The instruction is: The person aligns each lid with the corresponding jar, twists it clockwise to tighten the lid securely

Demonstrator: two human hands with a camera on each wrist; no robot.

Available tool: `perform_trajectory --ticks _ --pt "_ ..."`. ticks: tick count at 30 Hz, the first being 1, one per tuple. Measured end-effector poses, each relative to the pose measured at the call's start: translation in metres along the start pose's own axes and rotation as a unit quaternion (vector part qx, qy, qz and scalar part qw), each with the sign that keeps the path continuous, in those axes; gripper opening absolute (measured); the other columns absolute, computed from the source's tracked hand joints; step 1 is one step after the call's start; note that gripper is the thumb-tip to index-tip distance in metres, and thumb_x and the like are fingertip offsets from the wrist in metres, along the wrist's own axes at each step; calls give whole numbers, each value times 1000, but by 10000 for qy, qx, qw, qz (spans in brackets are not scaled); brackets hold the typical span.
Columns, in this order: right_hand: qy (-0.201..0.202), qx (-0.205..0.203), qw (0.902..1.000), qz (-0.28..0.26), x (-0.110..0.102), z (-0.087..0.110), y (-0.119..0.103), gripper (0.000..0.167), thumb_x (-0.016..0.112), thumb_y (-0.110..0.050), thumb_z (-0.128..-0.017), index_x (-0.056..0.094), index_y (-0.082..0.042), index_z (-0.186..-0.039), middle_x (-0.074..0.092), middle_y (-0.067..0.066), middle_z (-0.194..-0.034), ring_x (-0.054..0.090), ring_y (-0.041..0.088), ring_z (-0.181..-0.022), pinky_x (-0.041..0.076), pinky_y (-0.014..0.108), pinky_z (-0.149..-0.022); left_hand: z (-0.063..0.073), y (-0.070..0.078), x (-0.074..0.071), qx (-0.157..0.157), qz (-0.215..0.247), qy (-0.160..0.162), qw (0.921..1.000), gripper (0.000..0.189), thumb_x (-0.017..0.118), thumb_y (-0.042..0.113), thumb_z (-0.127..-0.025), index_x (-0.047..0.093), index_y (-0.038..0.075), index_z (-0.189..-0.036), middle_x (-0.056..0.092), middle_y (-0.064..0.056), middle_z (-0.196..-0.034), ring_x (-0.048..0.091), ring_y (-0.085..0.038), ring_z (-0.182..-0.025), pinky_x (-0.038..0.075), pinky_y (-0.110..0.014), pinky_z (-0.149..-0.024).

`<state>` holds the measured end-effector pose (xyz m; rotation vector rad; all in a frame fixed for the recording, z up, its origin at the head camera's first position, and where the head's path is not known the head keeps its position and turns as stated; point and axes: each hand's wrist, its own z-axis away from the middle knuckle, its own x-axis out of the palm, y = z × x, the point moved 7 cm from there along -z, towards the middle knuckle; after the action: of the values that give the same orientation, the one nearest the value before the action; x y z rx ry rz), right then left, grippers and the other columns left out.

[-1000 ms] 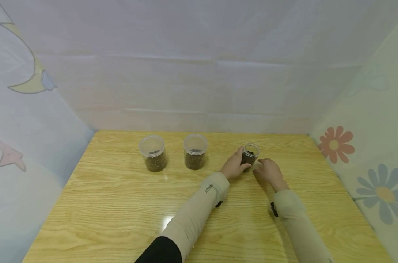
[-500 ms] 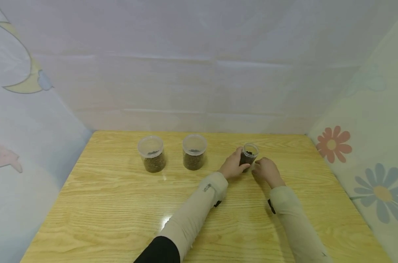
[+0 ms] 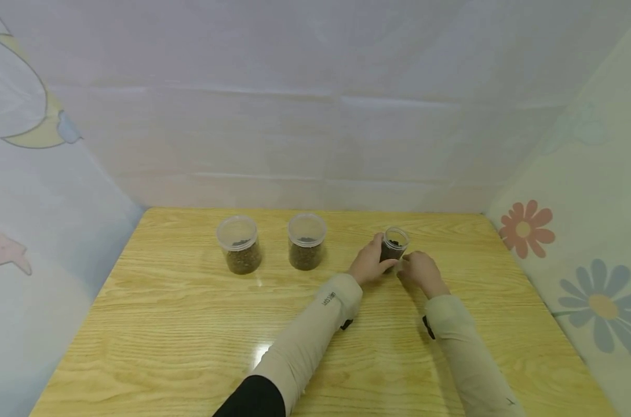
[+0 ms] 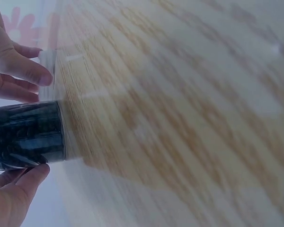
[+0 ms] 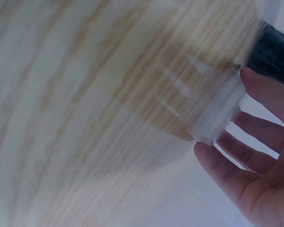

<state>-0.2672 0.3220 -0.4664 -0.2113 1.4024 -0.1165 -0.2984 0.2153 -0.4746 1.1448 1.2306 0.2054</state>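
A small clear jar (image 3: 391, 251) of dark, bean-like pieces stands uncovered toward the right of the table. My left hand (image 3: 368, 264) grips it from the left, with the thumb across its near side. Just right of the jar, my right hand (image 3: 420, 272) holds a translucent lid (image 5: 217, 112) low at the table top. In the right wrist view the thumb and fingers spread around the lid's rim, beside the dark jar. The left wrist view shows the jar's dark contents and the lid's edge (image 4: 47, 59) close by.
Two larger clear jars, the left one (image 3: 243, 258) and the middle one (image 3: 306, 255), stand capped and part-filled with brown grains. All rest on a wood-grain table (image 3: 190, 324). A pale sheet (image 3: 315, 133) hangs behind the back edge, with printed sheets at both sides.
The head view has shifted slightly, and my right hand has drawn a little closer to the small jar. My left hand keeps its grip on the jar.
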Motion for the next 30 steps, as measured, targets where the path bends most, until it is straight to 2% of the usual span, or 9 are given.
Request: perform_trajectory --ticks 2,4,11,16,23,30 --pt "-62 73 9999 -47 1 0 1 42 67 -13 -82 56 15 -112 57 32 -106 53 45 -98 43 52 -85 0 0 1 29 -1 2 10000 67 55 36 -89 22 10 -141 47 -9 -130 49 -19 -115 42 -32 -92" --pt "44 54 10000 11 0 1 2 42 68 -13 -81 57 14 -112 58 31 -105 54 45 -97 44 52 -84 0 0 1 51 25 0 10000 67 55 37 -89 22 10 -140 47 -9 -129 49 -19 -114 42 -32 -91" --pt "219 220 9982 -518 6 5 8 45 59 -12 -84 50 20 -115 51 36 -110 49 49 -102 40 56 -87 1 0 1 100 -22 -14 9999 69 56 38 -88 22 9 -141 47 -8 -130 50 -19 -114 43 -32 -91" --pt "460 178 9977 -463 2 12 6 50 64 -17 -82 51 19 -115 51 37 -108 51 49 -98 42 56 -84 3 1 1 122 -228 -43 9997 71 56 38 -88 20 9 -142 48 -10 -129 51 -21 -113 44 -34 -90" --pt "866 25 9949 -522 -4 21 4 49 66 -17 -80 53 18 -112 53 37 -106 52 49 -95 43 56 -81 9 2 -4 184 -578 71 9981 70 55 41 -88 22 8 -140 48 -10 -129 51 -20 -113 44 -33 -90" --pt "1024 -44 9939 -417 -7 31 -2 49 69 -16 -80 53 17 -112 52 36 -105 53 48 -93 45 55 -79 17 12 -9 319 -787 74 9964 67 54 41 -88 25 7 -138 50 -9 -127 51 -19 -112 45 -31 -89"
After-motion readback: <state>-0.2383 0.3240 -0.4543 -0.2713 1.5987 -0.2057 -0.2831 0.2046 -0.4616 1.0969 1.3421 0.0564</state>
